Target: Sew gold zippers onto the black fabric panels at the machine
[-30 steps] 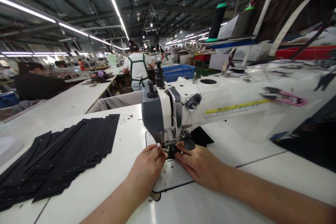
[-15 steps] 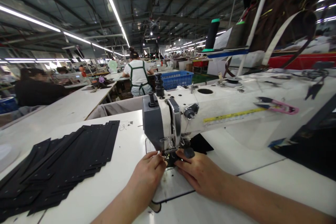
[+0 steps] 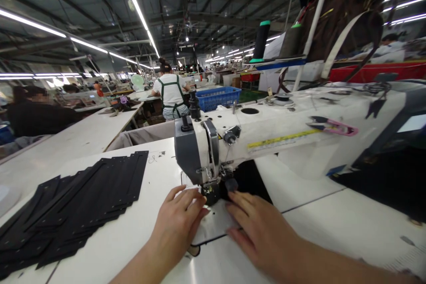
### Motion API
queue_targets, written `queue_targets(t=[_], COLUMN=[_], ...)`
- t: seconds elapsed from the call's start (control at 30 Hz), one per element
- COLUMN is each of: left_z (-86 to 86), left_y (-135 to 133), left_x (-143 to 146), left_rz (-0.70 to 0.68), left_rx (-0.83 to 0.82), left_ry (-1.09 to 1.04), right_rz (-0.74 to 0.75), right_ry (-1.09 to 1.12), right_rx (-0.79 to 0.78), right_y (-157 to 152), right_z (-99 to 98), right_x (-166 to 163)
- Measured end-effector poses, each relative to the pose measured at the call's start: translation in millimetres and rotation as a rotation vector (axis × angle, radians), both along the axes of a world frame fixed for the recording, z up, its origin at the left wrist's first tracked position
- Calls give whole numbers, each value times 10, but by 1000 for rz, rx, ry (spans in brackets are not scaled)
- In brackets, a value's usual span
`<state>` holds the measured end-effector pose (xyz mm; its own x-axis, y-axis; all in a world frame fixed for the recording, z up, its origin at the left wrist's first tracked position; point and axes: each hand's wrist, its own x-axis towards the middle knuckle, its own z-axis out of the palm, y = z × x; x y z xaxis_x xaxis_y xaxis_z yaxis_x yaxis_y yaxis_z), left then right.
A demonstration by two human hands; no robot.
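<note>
A white sewing machine (image 3: pixel 286 128) stands before me with black fabric (image 3: pixel 251 177) lying under its head, behind and right of the needle area. My left hand (image 3: pixel 179 217) is at the left of the presser foot (image 3: pixel 211 191), fingers curled and thumb drawn in. A bit of white shows behind these fingers, but what they hold, if anything, is hidden. To the right of the foot, my right hand (image 3: pixel 262 230) has its fingers stretched forward and apart at the near edge of the black fabric. Its fingertips are slightly blurred.
Overlapping black panels (image 3: pixel 83 204) lie on the table at left. Pink-handled thread snips (image 3: pixel 336 126) rest against the machine arm, near a yellow measuring tape (image 3: pixel 282 139). Thread cones (image 3: pixel 261 42) stand above. Beyond are a blue crate (image 3: pixel 218 99) and a seated person (image 3: pixel 171 91).
My right hand has loosened and drawn back toward me. More black fabric shows behind the presser foot. My left hand has shifted slightly left, and the whole view has moved a little.
</note>
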<state>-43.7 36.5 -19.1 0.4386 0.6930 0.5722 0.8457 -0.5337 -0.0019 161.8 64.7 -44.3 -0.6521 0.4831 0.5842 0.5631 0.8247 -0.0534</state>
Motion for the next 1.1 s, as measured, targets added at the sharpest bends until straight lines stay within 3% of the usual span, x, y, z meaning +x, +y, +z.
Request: queue_targets(t=[0.1, 0.2, 0.37, 0.47, 0.7, 0.83, 0.97, 1.1], left_z=[8, -33, -86, -94, -90, -85, -53, -26], left_y=[-19, 0, 26, 30, 30, 8, -22, -6], left_x=[11, 7, 16, 23, -33, 1, 60, 20], left_rz=[-19, -42, -84, -88, -95, -73, -53, 26], left_rx=[-3, -19, -37, -47, -77, -62, -44, -43], left_ry=[12, 49, 44, 25, 39, 12, -55, -92], right_rz=[78, 62, 96, 95, -13, -13, -14, -79], right_ry=[74, 105, -136, -160, 63, 45, 13, -105], right_rx=[208, 265, 246, 241, 300, 321, 232, -36], right_y=[-383, -542, -436, -423, -517, -505, -356, -189], right_z=[-113, -149, -13, 7, -215, -328, -177, 152], right_x=[17, 39, 157, 179, -45, -87, 103, 239])
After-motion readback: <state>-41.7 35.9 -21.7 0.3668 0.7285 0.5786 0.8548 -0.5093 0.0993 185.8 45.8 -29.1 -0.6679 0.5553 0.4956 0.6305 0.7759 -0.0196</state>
